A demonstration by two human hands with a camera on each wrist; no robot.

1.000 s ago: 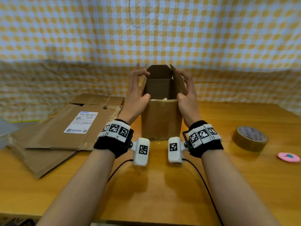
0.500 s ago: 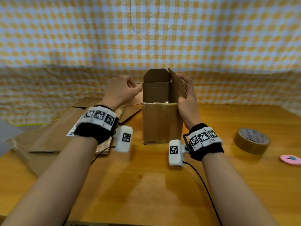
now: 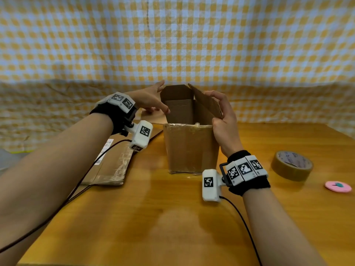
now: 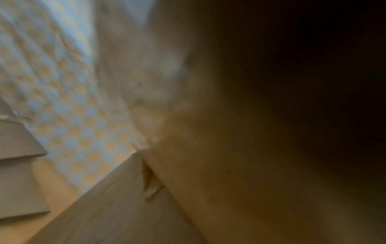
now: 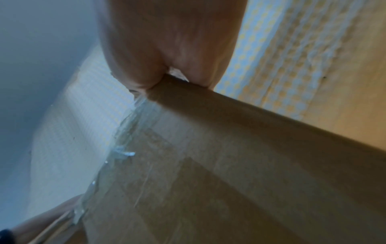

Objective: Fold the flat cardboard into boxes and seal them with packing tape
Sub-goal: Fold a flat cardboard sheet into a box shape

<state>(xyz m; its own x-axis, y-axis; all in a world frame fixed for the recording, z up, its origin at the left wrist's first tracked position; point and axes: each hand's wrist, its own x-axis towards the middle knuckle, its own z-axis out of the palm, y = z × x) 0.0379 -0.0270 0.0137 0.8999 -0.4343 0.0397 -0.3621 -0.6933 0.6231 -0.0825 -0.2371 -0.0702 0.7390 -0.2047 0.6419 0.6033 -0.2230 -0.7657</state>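
a yellow checked cloth [image 3: 172, 45] hung behind the wooden bench [image 3: 153, 217]. the cardboard box [image 3: 191, 148] stood upright near the bench's middle, top open, far flap [image 3: 175, 92] raised. the right hand [image 3: 223, 120] grasped the right flap [image 3: 206, 100], thumb at its near edge, fingers curled over the outer face. the left hand [image 3: 148, 100] was released, fingers straight, reaching flat across the box's left rim. flat cardboard [image 3: 113, 162] lay at the left, near the edge. a packing tape roll [image 3: 292, 165] and a pink disc [image 3: 338, 186] sat well apart to the right. bare wood lay open in front of the box.
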